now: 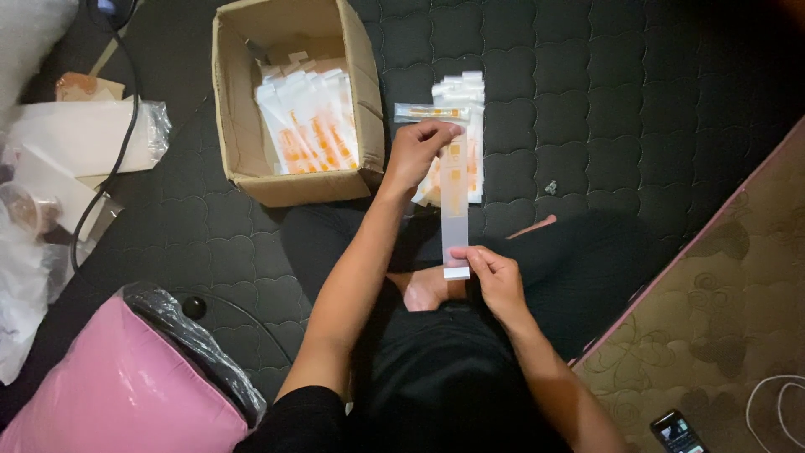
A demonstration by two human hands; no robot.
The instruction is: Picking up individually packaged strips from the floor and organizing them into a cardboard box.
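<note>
A long, narrow clear sleeve (454, 210) with an orange-printed item inside hangs stretched between the two hands, its long axis running straight away from the person, almost vertical in the head view. The left hand (417, 151) pinches the far, upper end with fingers closed on it; the right hand (496, 277) pinches the near, lower end by its white strip, thumb and forefinger closed. The right hand is the nearer to the body, the left reaches out at arm's length.

Just beyond the left hand, a small pile of filled sleeves (463, 126) lies on the dark quilted mattress (629, 109), one of them set crosswise on top. To the left of that pile, touching or nearly so, stands an open cardboard box (243, 109) with more such white and orange packets leaning inside.

The person sits cross-legged in dark clothes. A pink cushion (109, 386) partly wrapped in black plastic sits at the lower left, crumpled plastic bags (75, 143) and a black cable (126, 126) further up. At the right lies a brownish patterned mat (713, 335) with what looks like a phone (677, 432), though it is small and dim.
</note>
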